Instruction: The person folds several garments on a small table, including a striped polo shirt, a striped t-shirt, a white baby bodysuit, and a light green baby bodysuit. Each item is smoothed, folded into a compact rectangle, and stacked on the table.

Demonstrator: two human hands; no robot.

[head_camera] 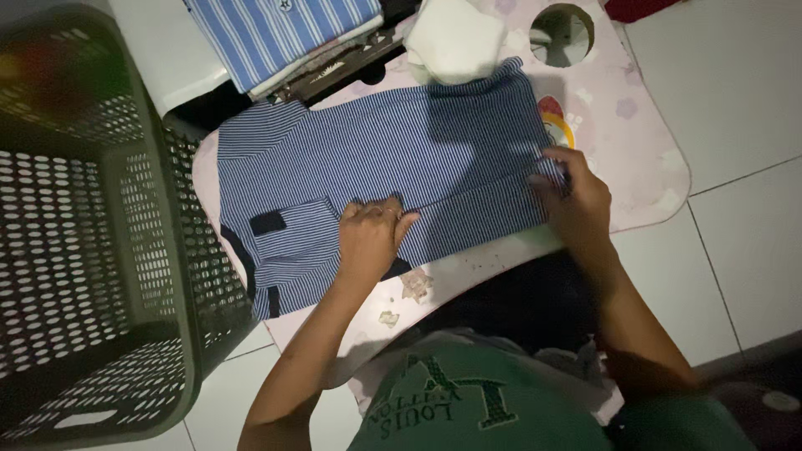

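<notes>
- The blue shirt with thin white stripes (418,159) lies flat on a pale pink board with faded printed pictures (643,167), which rests on the white tiled floor (743,100).
- The left hand (372,234) presses down on the shirt's near edge with its fingers curled under; whether they pinch a fold cannot be told.
- The right hand (576,200) sits at the shirt's right end, fingers closed on the cloth edge; the fingertips are partly hidden by the fabric and the dim light.
- A dark patch (267,222) and dark trim show on the shirt's left part; their exact shape is hard to read in the shadow.
- The dark plastic laundry basket with perforated walls (92,250) stands just left of the board, cut off by the picture's left and lower edges.
- A folded blue-and-white striped garment (276,33) lies beyond the shirt, cut off at the top edge.
- A folded white cloth (455,38) touches the shirt's far edge, also cut off above.
- A round hole in the board (561,35) shows near the top.
</notes>
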